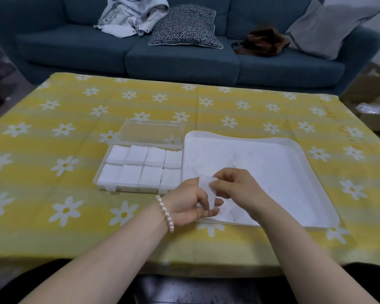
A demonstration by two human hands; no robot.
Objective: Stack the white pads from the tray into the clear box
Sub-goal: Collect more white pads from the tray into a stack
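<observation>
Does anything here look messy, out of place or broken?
Nothing stands out. The clear box sits open with neat stacks in all eight sections, the tray lies flat beside it, and both hands, left hand and right hand, hold one white pad.

Eight pad stacks [139, 168] (two rows), one box [140, 157], one tray [312, 224].

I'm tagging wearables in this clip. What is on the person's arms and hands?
Both forearms are bare, no sleeves showing. The left wrist carries a bracelet of round white pearl-like beads. The left hand and right hand show no rings or gloves.
</observation>
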